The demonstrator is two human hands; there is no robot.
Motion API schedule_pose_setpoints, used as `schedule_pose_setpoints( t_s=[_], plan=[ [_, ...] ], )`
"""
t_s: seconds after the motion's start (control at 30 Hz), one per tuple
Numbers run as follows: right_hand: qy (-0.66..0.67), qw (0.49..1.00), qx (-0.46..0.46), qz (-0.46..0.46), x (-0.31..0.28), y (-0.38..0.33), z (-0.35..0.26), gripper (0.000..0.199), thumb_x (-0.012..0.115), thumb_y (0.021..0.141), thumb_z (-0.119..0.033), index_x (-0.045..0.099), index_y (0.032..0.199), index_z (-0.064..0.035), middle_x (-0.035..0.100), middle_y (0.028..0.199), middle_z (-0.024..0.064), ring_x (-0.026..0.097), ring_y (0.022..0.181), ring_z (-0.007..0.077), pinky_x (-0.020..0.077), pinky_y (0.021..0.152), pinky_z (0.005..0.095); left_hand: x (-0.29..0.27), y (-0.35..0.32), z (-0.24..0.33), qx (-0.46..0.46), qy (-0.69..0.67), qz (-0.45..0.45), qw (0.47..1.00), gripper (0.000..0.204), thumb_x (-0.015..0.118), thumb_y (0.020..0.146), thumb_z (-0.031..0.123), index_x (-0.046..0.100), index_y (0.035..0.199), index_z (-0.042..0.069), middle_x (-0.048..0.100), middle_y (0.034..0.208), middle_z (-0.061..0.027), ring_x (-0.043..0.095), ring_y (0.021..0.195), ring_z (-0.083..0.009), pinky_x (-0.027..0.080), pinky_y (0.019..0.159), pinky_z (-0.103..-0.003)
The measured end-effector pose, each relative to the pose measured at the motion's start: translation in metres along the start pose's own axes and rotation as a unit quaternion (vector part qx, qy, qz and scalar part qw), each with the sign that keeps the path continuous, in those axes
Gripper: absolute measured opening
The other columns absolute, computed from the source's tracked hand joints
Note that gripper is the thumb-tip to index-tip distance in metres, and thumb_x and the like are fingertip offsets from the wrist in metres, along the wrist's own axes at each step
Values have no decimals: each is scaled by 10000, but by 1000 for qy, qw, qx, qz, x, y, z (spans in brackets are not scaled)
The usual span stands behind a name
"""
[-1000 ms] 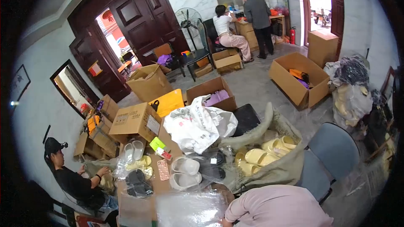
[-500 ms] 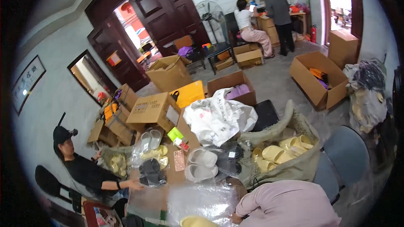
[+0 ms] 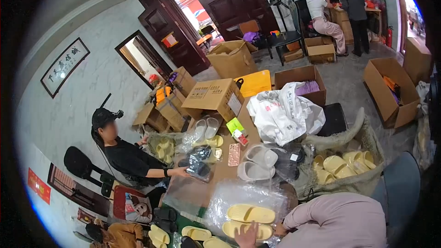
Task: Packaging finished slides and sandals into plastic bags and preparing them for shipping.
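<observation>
A pair of pale yellow slippers [image 3: 251,213] lies side by side on a clear plastic sheet or bag [image 3: 225,197] at the table's near side. My left hand [image 3: 246,235] rests on the nearer slipper with its fingers spread. At the slippers' right end is my right hand [image 3: 279,229], below a pink sleeve [image 3: 340,218]; its fingers are mostly hidden. To the left, a co-worker's hand [image 3: 180,171] touches dark slippers [image 3: 198,167] in clear plastic.
Grey slippers [image 3: 257,163], a pink phone case [image 3: 234,155] and a white sack [image 3: 280,115] lie farther up the table. A woven sack [image 3: 367,174] of yellow slippers stands to the right. More slippers [image 3: 196,233] lie lower left. Cardboard boxes [image 3: 213,96] stand behind.
The view has shifted, so the room sits farther right. The yellow pair now shows fully on the plastic, and my left hand has come into view on it.
</observation>
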State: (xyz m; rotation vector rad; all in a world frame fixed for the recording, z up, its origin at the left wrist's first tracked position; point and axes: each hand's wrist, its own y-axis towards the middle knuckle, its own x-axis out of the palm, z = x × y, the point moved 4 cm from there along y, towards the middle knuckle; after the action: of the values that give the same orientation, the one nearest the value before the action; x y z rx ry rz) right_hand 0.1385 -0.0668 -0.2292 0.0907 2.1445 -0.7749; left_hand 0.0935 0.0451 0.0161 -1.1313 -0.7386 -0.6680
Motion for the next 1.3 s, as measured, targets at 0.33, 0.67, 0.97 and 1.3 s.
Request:
schedule_pose_setpoints(
  t_s=[0.33, 0.67, 0.97, 1.3],
  plan=[
    [-390, 873, -289, -50, 81, 49, -11, 538, 457, 794, -309, 376, 1263, -59, 603, 906, 185, 618, 750, 335, 471, 633, 502, -55, -18, -22, 121, 666, 95, 730, 221, 526, 877, 211, 547, 1039, 63, 581, 861, -54, 546, 744, -143, 441, 619, -263],
    [119, 989, 40, 79, 113, 78, 20, 419, 511, 740, -285, 490, 1129, -131, 587, 879, 176, 584, 713, 337, 454, 640, 462, -65, 63, -74, 15, 688, -154, 709, 235, 532, 859, 183, 529, 1056, 54, 572, 876, -61, 544, 748, -154, 445, 628, -264],
    [213, 951, 110, 196, -11, 80, 20, 433, 499, 734, -305, 501, 1112, -93, 563, 926, 205, 552, 810, 344, 431, 727, 453, -38, 157, -166, -160, 672, -413, 593, 256, 536, 843, 157, 512, 1072, 47, 565, 890, -68, 542, 752, -165, 450, 637, -266],
    [-70, 980, -8, 187, -26, 65, 18, 400, 435, 813, -374, 606, 1062, -112, 315, 1304, 304, 355, 1076, 461, 240, 942, 567, -27, 214, -185, -169, 600, -488, 611, 284, 542, 825, 129, 493, 1090, 39, 556, 906, -75, 540, 757, -176, 455, 647, -267]
  ],
)
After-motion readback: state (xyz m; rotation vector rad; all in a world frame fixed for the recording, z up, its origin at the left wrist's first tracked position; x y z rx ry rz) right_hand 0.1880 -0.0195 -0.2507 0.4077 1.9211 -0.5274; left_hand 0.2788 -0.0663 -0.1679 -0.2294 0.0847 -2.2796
